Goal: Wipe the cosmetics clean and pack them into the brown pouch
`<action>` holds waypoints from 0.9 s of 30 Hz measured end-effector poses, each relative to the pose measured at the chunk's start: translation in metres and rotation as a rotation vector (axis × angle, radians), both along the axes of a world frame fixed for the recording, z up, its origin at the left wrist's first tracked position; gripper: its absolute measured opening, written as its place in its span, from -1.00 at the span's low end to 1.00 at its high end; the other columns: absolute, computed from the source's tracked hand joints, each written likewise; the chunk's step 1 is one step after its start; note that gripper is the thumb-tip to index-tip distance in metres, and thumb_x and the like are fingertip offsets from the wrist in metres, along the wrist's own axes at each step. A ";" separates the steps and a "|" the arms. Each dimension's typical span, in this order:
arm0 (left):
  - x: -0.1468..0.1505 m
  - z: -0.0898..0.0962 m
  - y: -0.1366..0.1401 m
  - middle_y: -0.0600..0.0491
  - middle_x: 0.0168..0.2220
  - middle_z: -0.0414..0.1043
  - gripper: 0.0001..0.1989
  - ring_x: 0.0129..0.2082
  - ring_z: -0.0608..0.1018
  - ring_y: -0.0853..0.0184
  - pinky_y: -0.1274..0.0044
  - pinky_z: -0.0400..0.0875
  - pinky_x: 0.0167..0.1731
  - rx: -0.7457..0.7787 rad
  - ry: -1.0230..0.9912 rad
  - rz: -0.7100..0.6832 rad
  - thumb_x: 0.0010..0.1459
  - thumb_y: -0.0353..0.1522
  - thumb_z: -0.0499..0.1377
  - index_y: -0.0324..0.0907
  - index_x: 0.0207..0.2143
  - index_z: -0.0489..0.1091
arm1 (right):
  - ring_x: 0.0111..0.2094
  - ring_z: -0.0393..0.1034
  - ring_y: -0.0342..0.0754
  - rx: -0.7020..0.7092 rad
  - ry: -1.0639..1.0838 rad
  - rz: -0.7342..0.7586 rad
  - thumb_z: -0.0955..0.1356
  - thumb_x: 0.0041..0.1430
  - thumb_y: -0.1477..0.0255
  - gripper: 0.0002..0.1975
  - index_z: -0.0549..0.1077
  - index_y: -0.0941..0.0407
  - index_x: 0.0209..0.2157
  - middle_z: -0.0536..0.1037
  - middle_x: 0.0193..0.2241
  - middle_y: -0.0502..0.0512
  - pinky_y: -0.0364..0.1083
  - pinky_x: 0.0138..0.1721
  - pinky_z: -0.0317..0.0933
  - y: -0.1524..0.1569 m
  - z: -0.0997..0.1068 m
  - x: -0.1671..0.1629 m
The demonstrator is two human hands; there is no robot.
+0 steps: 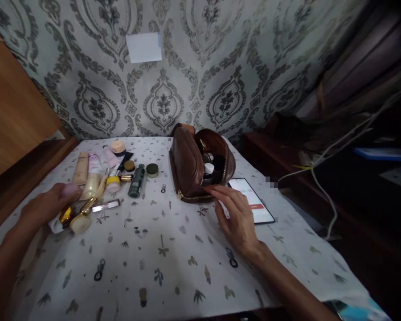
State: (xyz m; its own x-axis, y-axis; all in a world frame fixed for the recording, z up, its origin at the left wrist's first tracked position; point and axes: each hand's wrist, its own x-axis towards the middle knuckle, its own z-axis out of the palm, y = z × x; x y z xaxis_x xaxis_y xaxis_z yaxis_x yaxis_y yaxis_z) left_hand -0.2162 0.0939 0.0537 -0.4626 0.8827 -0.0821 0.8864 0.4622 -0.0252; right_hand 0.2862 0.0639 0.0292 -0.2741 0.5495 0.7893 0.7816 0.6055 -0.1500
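Observation:
At the left, my left hand (42, 207) is closed on a small pink rounded item (69, 190), whose kind I cannot make out. Around it lie cosmetics: a beige tube (80, 168), a gold-and-amber bottle (66, 216), a slim pink lip gloss tube (106, 205) and a round pale jar (80, 224). A brown leather toiletry bag (188, 162) stands unzipped at the centre, with a white-capped bottle (209, 168) and other containers inside. My right hand (235, 216) has its fingers closed at the bag's front right edge, thumb below them.
A dark green bottle (137, 180) and a dark-lidded jar (152, 170) lie between the cosmetics and the bag. To the right is a phone (260, 209) with its screen lit. Wooden furniture (16, 98) borders the left; white cables (332, 205) hang at the right.

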 end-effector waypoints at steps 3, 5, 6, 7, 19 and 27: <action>0.007 0.006 0.000 -0.17 -0.03 0.53 -0.25 -0.16 0.57 0.04 0.48 0.33 -0.33 -0.109 -0.054 0.024 0.18 0.18 -0.20 -0.11 0.17 0.21 | -0.08 0.45 0.08 0.008 0.009 -0.010 0.30 0.24 0.63 -0.71 0.39 0.12 -0.02 0.55 -0.13 0.21 0.08 -0.09 0.33 0.003 0.003 -0.002; 0.016 0.014 -0.003 -0.20 0.04 0.48 -0.29 -0.09 0.55 0.01 0.45 0.34 -0.29 -0.132 -0.047 0.018 0.20 0.15 -0.20 -0.12 0.16 0.21 | -0.09 0.45 0.10 0.033 0.012 -0.017 0.31 0.23 0.63 -0.73 0.41 0.12 -0.05 0.55 -0.14 0.22 0.09 -0.10 0.33 0.005 0.005 -0.006; 0.021 0.017 -0.005 -0.21 0.05 0.47 -0.29 -0.07 0.55 0.00 0.43 0.34 -0.27 -0.136 -0.034 0.008 0.20 0.15 -0.20 -0.13 0.15 0.22 | -0.09 0.45 0.11 0.053 0.012 -0.016 0.31 0.23 0.63 -0.74 0.42 0.12 -0.07 0.55 -0.15 0.22 0.11 -0.10 0.33 0.006 0.007 -0.009; 0.025 0.020 -0.006 -0.23 0.03 0.48 -0.29 -0.06 0.55 -0.02 0.41 0.35 -0.26 -0.132 -0.013 0.004 0.20 0.15 -0.20 -0.14 0.13 0.23 | -0.08 0.45 0.13 0.075 0.013 -0.008 0.32 0.21 0.64 -0.75 0.42 0.12 -0.09 0.55 -0.15 0.23 0.13 -0.09 0.33 0.007 0.007 -0.014; 0.040 0.023 -0.027 -0.18 -0.20 0.55 -0.49 -0.15 0.58 0.02 0.37 0.36 -0.23 0.397 0.148 -0.060 0.35 -0.09 -0.16 -0.21 0.07 0.33 | -0.10 0.44 0.07 -0.351 0.080 0.478 0.28 0.23 0.58 -0.81 0.49 0.12 -0.19 0.54 -0.17 0.19 0.07 -0.09 0.37 0.007 -0.021 -0.106; 0.089 -0.009 -0.036 -0.13 -0.08 0.44 -0.65 -0.07 0.49 0.15 0.38 0.37 -0.07 0.529 -0.116 -0.556 0.36 -0.19 -0.05 -0.21 -0.05 0.39 | -0.23 0.44 -0.01 -0.695 0.173 0.560 0.27 0.15 0.56 -0.76 0.50 0.11 -0.18 0.54 -0.22 0.13 0.00 -0.19 0.36 0.015 -0.026 -0.166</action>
